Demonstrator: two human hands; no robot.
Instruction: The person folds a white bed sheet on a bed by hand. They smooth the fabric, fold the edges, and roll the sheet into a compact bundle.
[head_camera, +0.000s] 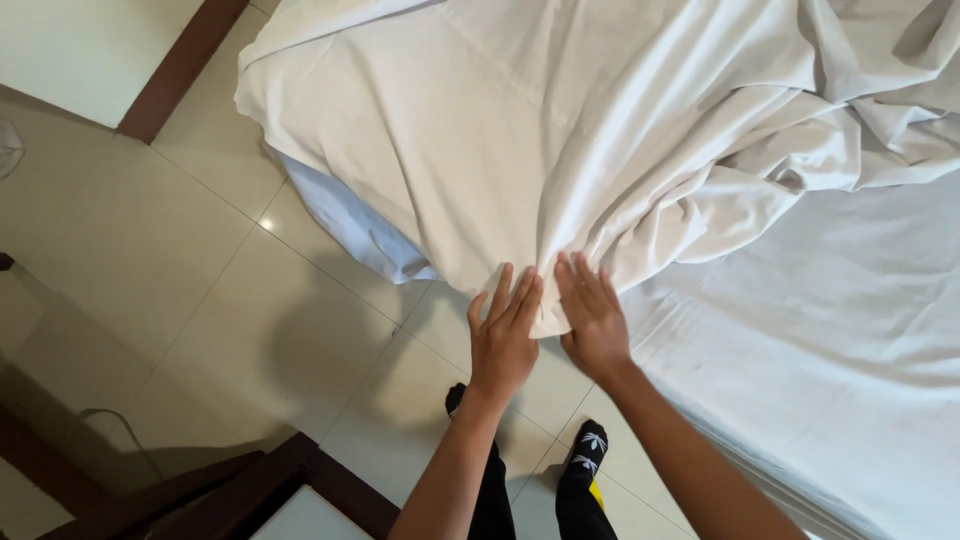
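Note:
A large white sheet (520, 150) lies rumpled over the corner of a bed and hangs down its side. My left hand (503, 335) and my right hand (592, 318) are side by side at the sheet's hanging lower edge. Both hands have their fingers stretched out flat against the cloth, fingertips touching it. Whether either hand pinches the fabric cannot be told. The mattress (830, 340), covered in white, shows bare to the right of my hands. My feet in black socks (585, 455) stand on the floor below.
Beige floor tiles (200, 290) spread to the left of the bed. A dark wooden piece of furniture (260, 490) stands at the lower left, with a thin cable (125, 425) on the floor beside it. A dark wooden strip (180, 65) runs along the upper left.

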